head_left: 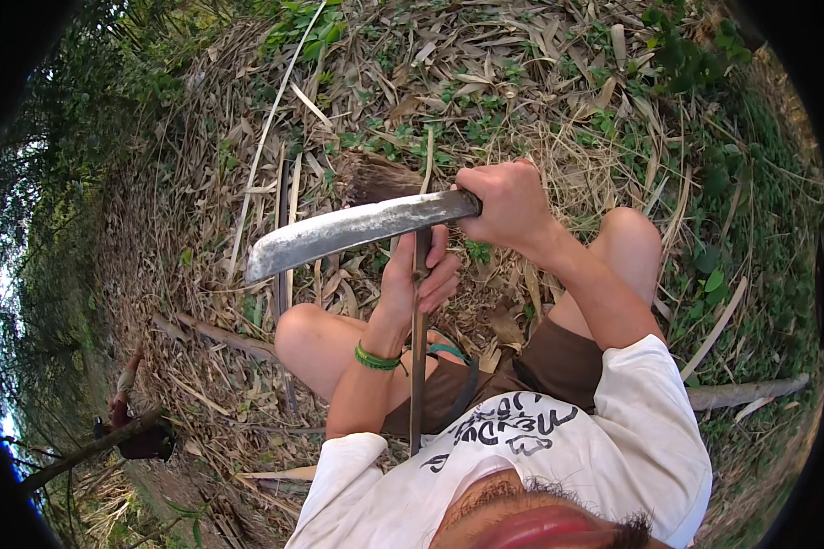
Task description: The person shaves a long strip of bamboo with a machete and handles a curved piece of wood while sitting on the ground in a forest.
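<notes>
My right hand (513, 203) is wrapped around the handle end of a machete (357, 233), whose broad, worn steel blade points to the left. Below the blade, my left hand (423, 279) has its fingers curled round a long, narrow bamboo strip (417, 366). The strip runs from near my chest up between my knees and past the blade. The blade crosses over it just beyond my left fingers; whether the edge touches it I cannot tell. A short, rough piece of log (375, 176) lies on the ground behind the blade.
Dry leaves and green plants cover the ground. A long pale strip (270, 123) and dark strips (286, 210) lie to the left. One branch (224, 337) is beside my left knee, and a pole (751, 392) lies at right. Another branch (92, 448) slants at lower left.
</notes>
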Available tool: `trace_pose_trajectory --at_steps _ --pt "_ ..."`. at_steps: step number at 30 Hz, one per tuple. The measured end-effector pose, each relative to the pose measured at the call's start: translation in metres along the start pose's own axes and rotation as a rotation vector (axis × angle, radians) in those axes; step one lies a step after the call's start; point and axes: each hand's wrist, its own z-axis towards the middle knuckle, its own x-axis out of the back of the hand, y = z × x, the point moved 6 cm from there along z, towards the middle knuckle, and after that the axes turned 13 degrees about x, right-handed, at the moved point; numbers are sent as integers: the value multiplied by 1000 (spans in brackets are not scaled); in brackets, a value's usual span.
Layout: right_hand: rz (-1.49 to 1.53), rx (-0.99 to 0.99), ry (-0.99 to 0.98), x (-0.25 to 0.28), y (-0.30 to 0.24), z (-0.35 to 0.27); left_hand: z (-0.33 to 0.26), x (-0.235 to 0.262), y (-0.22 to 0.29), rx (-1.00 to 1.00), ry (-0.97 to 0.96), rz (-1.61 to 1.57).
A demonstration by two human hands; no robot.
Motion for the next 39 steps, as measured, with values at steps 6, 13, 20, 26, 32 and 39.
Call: trace_pose_trajectory --at_steps 6,13,20,26,32,39 --pt "-124 -115 46 6 32 -1 -2 -4 -2 23 55 6" --pt "-149 -398 129 34 101 -5 -14 -31 -7 57 -191 -138" --pt "25 -116 89 21 26 1 -3 -13 -2 60 -92 -130" --pt "-7 29 3 6 -5 2 -5 -5 1 14 -9 -4" --pt "-77 25 4 4 17 2 -1 -2 2 34 59 4" --pt "-228 -592 46 49 133 -9 -23 -28 -8 58 -144 -19"
